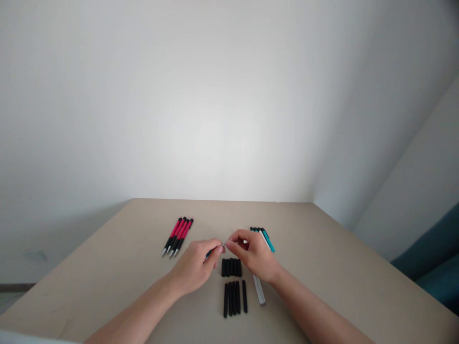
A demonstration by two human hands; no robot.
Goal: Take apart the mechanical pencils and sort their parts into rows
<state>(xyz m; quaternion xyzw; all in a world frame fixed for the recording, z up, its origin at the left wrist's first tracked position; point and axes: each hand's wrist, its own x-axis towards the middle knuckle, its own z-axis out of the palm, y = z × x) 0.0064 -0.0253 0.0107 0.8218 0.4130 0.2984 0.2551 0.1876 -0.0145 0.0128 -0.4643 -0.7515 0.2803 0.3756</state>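
My left hand (199, 264) is closed around a teal pen barrel (208, 254), most of it hidden by the fingers. My right hand (255, 253) pinches at the barrel's end, where a thin pale piece (224, 245) shows between the two hands; its kind is too small to make out. Just below the hands lies a row of short black grips (231, 267). Nearer to me are several longer black tubes (233, 298), one set a little apart on the right. White pen refills (258, 290) stick out from under my right wrist.
Several red and black pens (178, 236) lie slanted side by side on the left of the beige table (118, 267). Behind my right hand are teal and white pen barrels with black ends (266, 239). A wall stands behind the table, and teal cloth (426, 253) hangs at the right.
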